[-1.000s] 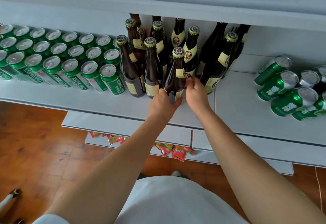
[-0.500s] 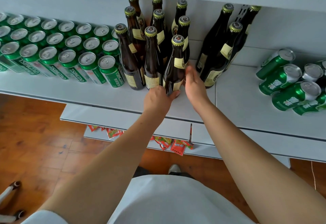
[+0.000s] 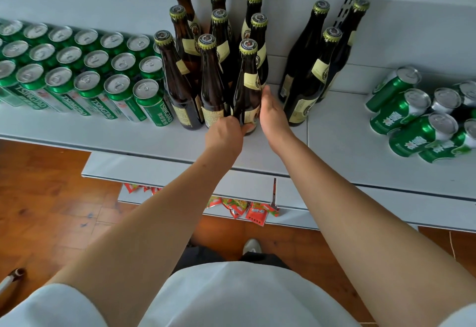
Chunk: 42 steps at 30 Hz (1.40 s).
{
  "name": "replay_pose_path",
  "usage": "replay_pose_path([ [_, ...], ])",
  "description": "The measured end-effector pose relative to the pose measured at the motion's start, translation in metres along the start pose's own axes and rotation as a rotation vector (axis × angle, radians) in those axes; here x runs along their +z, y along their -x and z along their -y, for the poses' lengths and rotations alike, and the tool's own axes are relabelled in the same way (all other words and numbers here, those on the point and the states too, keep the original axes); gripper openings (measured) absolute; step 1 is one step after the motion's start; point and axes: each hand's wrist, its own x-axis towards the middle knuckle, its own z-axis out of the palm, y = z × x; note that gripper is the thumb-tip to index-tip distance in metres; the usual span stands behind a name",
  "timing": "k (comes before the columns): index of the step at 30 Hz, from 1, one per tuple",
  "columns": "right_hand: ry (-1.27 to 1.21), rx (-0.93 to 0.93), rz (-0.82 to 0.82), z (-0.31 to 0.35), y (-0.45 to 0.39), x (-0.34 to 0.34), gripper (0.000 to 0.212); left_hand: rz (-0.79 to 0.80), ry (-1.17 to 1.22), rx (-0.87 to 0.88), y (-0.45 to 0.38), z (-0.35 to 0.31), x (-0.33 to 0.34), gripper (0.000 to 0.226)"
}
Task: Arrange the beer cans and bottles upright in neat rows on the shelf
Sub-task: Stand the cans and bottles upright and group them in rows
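While left hand [image 3: 226, 132] grips the front bottle [image 3: 246, 90] base near the shelf [image 3: 334, 144] front edge, right hand [image 3: 273, 113] presses flat-fingered against its side.

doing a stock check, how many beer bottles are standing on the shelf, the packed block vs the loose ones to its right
bottles in the packed block: 9
bottles apart on the right: 3
Total: 12 beer bottles
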Motion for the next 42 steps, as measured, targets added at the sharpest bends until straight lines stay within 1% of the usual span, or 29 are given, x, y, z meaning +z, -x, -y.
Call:
replay_pose_path([
  [6, 0.044, 0.074, 0.078, 0.006, 0.009, -0.004, 0.057, 0.009, -0.058, 0.015, 0.004, 0.0, -0.004, 0.048],
  [7, 0.077, 0.036, 0.084, 0.009, 0.015, -0.007, 0.056, 0.011, -0.072, 0.025, 0.005, 0.0, -0.003, 0.048],
  [8, 0.125, -0.043, 0.06, 0.01, 0.024, -0.011, 0.054, 0.016, -0.079, 0.037, 0.008, -0.001, -0.001, 0.047],
  [9, 0.177, -0.153, -0.024, 0.007, 0.033, -0.017, 0.048, 0.032, -0.065, 0.056, 0.01, -0.003, 0.0, 0.045],
  [10, 0.209, -0.252, -0.151, 0.002, 0.043, -0.024, 0.037, 0.069, -0.014, 0.078, 0.011, -0.004, 0.003, 0.043],
  [12, 0.278, -0.362, -0.435, -0.013, 0.055, -0.041, 0.023, 0.166, 0.152, 0.136, 0.016, -0.009, 0.011, 0.035],
  [13, 0.338, -0.382, -0.531, -0.021, 0.053, -0.049, 0.027, 0.193, 0.236, 0.159, 0.019, -0.012, 0.014, 0.029],
  [14, 0.39, -0.351, -0.569, -0.027, 0.047, -0.057, 0.04, 0.186, 0.3, 0.176, 0.021, -0.014, 0.018, 0.023],
  [16, 0.405, -0.209, -0.516, -0.034, 0.025, -0.069, 0.07, 0.109, 0.38, 0.16, 0.022, -0.018, 0.023, 0.019],
  [17, 0.375, -0.147, -0.461, -0.033, 0.012, -0.072, 0.076, 0.073, 0.406, 0.129, 0.024, -0.02, 0.025, 0.02],
  [18, 0.351, -0.116, -0.407, -0.033, 0.002, -0.075, 0.077, 0.057, 0.42, 0.103, 0.025, -0.022, 0.026, 0.022],
  [19, 0.339, -0.111, -0.371, -0.035, -0.007, -0.076, 0.073, 0.057, 0.421, 0.096, 0.026, -0.025, 0.028, 0.024],
  [21, 0.348, -0.135, -0.385, -0.041, -0.017, -0.077, 0.066, 0.064, 0.386, 0.116, 0.029, -0.032, 0.029, 0.032],
  [23, 0.388, -0.161, -0.408, -0.045, -0.018, -0.076, 0.066, 0.055, 0.378, 0.127, 0.031, -0.038, 0.03, 0.04],
  [25, 0.425, -0.18, -0.37, -0.048, -0.018, -0.075, 0.069, 0.061, 0.38, 0.119, 0.03, -0.042, 0.03, 0.044],
  [28, 0.414, -0.228, -0.267, -0.048, -0.02, -0.074, 0.072, 0.065, 0.369, 0.093, 0.029, -0.044, 0.03, 0.044],
  [30, 0.383, -0.268, -0.208, -0.045, -0.019, -0.07, 0.069, 0.053, 0.364, 0.069, 0.03, -0.042, 0.031, 0.043],
  [33, 0.363, -0.301, -0.184, -0.042, -0.014, -0.059, 0.062, 0.048, 0.368, 0.041, 0.03, -0.037, 0.031, 0.042],
  [36, 0.349, -0.281, -0.172, -0.038, -0.016, -0.051, 0.058, 0.014, 0.37, 0.054, 0.03, -0.035, 0.028, 0.041],
  [38, 0.408, -0.227, -0.149, -0.034, -0.018, -0.053, 0.05, -0.016, 0.379, 0.066, 0.031, -0.035, 0.024, 0.038],
  [40, 0.457, -0.18, -0.196, -0.027, -0.021, -0.065, 0.039, -0.052, 0.405, 0.076, 0.033, -0.037, 0.02, 0.035],
  [42, 0.456, -0.159, -0.292, -0.018, -0.029, -0.08, 0.037, -0.088, 0.433, 0.077, 0.034, -0.039, 0.016, 0.034],
])
